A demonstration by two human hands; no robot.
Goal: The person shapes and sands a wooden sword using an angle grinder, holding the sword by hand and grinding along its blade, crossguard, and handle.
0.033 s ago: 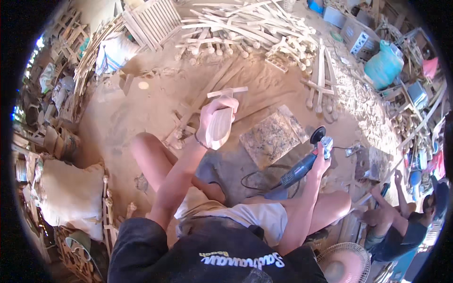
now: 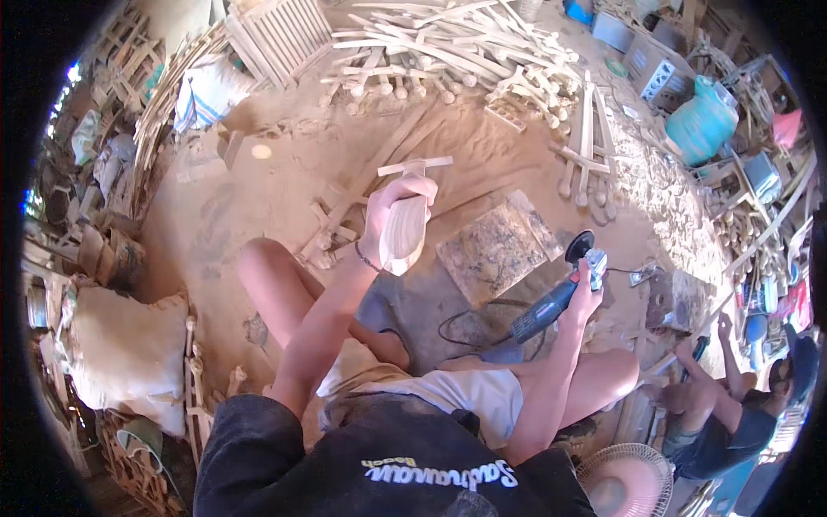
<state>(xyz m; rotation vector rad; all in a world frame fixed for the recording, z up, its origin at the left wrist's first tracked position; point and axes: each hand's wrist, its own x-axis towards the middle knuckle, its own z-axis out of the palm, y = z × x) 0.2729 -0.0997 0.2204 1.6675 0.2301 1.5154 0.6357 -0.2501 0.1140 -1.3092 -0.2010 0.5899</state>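
While left hand point(image 2: 400, 203) wraps round pale wooden piece point(image 2: 403, 234), held up over sandy ground point(image 2: 284, 189), left of stained board point(image 2: 487, 250), right hand point(image 2: 586, 297) is closed on blue power tool point(image 2: 543, 313) near silver head point(image 2: 595, 261). Wood looks stiff, fairly light; smooth sides might slip a little. Thin crosspiece point(image 2: 415, 166) could snap, so better hold thick part beside it, where left hand wraps. Tool is probably hard and heavier; best hold by body, well off round black disc point(image 2: 580, 247).

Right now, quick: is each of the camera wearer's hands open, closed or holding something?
Left hand: closed, holding a wooden piece.
Right hand: closed, holding a blue power tool.
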